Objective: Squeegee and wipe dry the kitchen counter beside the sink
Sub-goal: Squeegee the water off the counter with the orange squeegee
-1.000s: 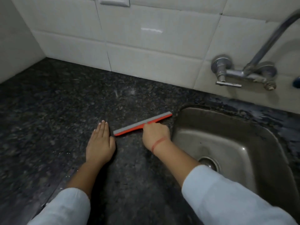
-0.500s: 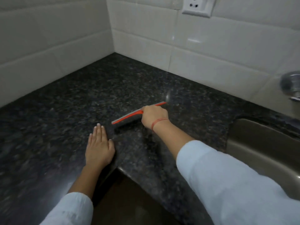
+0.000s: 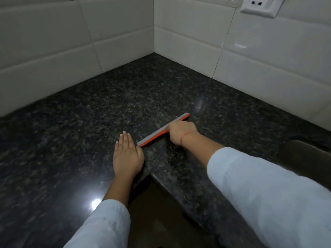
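Squeegee stage, under way. The right hand (image 3: 181,130) is curled round the middle of the orange-and-grey squeegee (image 3: 154,136), its handle hidden beneath the fingers. The blade lies slantwise on the dark granite counter (image 3: 86,122): its near end is just beside the thumb of the left hand (image 3: 128,154), and its far end points toward the tiled wall (image 3: 268,65). The left hand rests flat on the counter, fingers straight and together, gripping nothing. The sink (image 3: 308,154) shows only as a dark rim at the right, well apart from the blade. No cloth is in view, so the wipe-dry stage appears not yet begun. Whether water remains on the stone cannot be told, since the speckle and the glare mask it.
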